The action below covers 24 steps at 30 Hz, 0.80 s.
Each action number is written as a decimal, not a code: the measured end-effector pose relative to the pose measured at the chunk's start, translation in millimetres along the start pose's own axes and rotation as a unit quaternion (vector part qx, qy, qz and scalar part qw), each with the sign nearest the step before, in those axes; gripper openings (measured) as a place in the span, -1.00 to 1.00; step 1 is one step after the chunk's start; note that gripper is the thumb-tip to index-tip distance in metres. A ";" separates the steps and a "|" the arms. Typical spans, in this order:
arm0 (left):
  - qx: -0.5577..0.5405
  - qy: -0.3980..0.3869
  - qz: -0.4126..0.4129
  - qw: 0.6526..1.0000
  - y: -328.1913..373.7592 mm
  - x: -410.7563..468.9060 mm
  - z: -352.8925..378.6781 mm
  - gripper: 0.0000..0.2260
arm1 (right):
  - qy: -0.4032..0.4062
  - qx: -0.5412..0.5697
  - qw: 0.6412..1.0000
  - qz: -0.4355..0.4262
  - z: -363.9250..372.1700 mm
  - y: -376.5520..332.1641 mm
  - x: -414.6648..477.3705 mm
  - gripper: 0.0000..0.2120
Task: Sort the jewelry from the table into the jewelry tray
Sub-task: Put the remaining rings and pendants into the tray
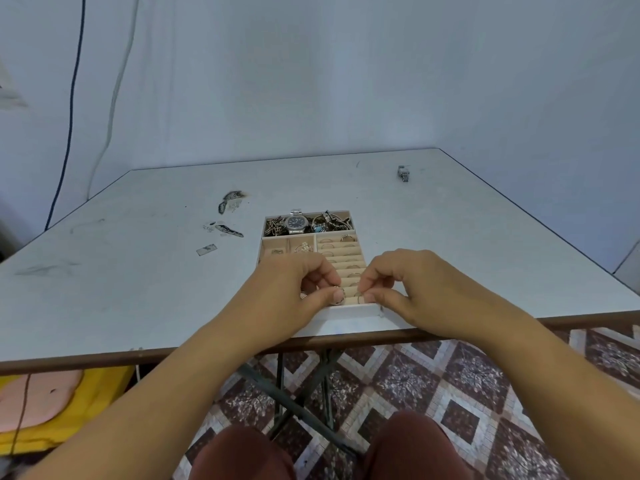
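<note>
A white jewelry tray (pixel 353 310) with beige lining sits near the table's front edge. Its back compartment holds a silver watch (pixel 296 223) and tangled chains and bracelets. Rings (pixel 348 238) stand in the ribbed slots on the right side. My left hand (pixel 294 289) pinches a gold ring (pixel 337 293) over the front slot rows. My right hand (pixel 412 285) pinches a thin ring (pixel 361 299) just beside it, above the front slot. Both hands hide the tray's front compartments.
A small silver watch piece (pixel 403 173) lies at the far right of the white table (pixel 138 271). Dark scuffs and peeled patches (pixel 230 202) mark the left middle. Cables hang on the wall at left. A yellow object lies under the table at left.
</note>
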<state>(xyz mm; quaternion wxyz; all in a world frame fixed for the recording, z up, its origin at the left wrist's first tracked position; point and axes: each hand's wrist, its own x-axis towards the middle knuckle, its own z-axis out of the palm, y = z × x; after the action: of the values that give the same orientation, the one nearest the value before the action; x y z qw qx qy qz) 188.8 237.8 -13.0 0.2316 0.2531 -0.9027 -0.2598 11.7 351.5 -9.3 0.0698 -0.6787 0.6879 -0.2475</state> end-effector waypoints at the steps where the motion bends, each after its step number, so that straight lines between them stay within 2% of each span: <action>1: 0.001 0.001 0.001 1.000 -0.3 0.3 0.2 -0.93 | 0.000 -0.008 1.000 -0.003 0.5 0.8 -0.4 -0.93; 15: -0.007 0.003 0.024 1.000 -6.2 0.5 0.4 -0.94 | -0.025 0.042 0.999 0.012 -1.2 6.7 2.0 -0.91; 24: -0.016 -0.053 0.016 0.998 -7.2 8.3 -3.7 -0.94 | -0.042 0.054 0.998 0.012 -1.6 9.4 5.4 -0.94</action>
<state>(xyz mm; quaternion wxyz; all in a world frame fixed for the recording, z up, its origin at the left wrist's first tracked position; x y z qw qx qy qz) 186.9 226.5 -12.0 0.1919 0.2209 -0.9133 -0.2834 2.2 346.3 -10.7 0.1377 -0.6753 0.6783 -0.2548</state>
